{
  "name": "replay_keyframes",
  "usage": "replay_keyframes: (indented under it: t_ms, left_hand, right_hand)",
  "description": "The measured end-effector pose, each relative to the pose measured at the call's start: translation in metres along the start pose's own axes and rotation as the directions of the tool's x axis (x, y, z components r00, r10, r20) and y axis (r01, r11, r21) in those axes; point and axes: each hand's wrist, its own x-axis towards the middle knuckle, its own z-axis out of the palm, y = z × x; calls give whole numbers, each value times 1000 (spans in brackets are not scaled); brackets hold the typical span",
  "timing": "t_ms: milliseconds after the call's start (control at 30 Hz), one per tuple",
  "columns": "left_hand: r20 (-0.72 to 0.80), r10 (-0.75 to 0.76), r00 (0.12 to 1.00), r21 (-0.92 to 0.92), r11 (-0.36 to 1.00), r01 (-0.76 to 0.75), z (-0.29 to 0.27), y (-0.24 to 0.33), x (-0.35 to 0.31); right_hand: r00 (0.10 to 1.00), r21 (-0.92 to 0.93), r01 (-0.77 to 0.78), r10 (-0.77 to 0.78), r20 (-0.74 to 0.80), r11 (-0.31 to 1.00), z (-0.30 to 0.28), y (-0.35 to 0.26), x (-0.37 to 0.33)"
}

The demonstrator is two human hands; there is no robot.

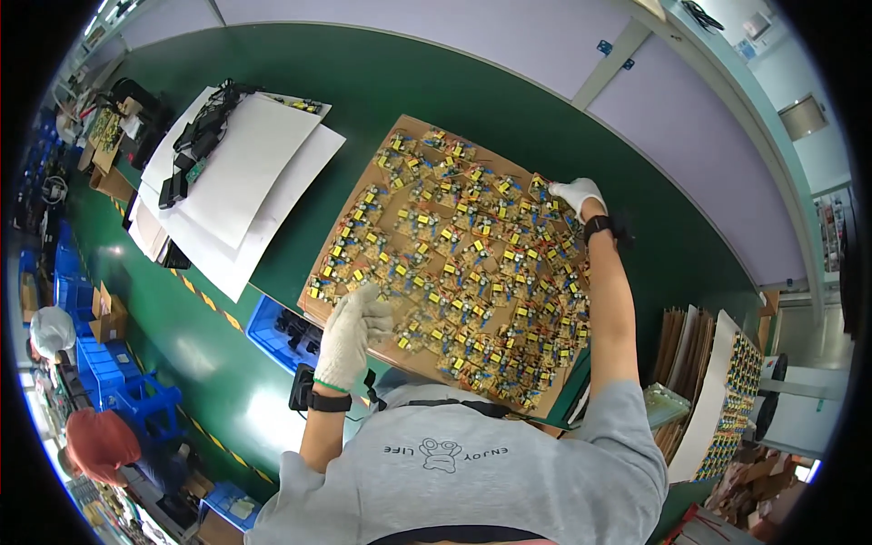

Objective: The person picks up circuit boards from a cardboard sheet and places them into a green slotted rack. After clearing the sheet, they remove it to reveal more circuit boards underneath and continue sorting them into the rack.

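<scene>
Head view: crowded circuit boards (pixel 481 245), mid-frame on cardboard (pixel 389 209), could snag each other or slide off if the sheet tilts. Right hand (pixel 579 195), upper right, is at their corner; grip cannot be told. Left hand (pixel 350 331), lower centre-left, loosely spread, no item visible, beside their lower-left edge.

On the counter (pixel 363 77), a cardboard sheet (pixel 385 216) lies before the person, with circuit boards (pixel 472 272) spread across it. Left of it lie large flat sheets (pixel 263 159), cables (pixel 204 136) on top. A partition (pixel 518 45) stands behind. The left hand (pixel 352 334) is at the cardboard's near left edge, the right hand (pixel 579 193) at its far right. A bin (pixel 264 329) sits beyond the left hand, seemingly below counter level.
</scene>
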Motion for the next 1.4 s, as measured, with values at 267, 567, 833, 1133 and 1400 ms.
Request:
replay_keyframes:
  t_ms: [267,567,833,1133,1400]
  left_hand:
    - [52,-63,997,-35,997,65,2,17,48]
    - [122,-9,993,-64,998,17,9,21,59]
    - [129,1,992,-59,998,7,8,18,62]
    - [123,-14,992,-51,999,20,14,18,59]
    - [163,-26,986,-5,1000,27,24,14,60]
  right_hand:
    - [879,-168,312,-352,-322,935,9,-2,1]
    - [745,107,656,-618,-252,747,14,-66,3]
    - [680,-303,657,-716,-157,690,61,-83,23]
    - [579,-505,682,-812,-68,529,47,-75,17]
    - [634,-227,728,-761,-137,647,68,-69,39]
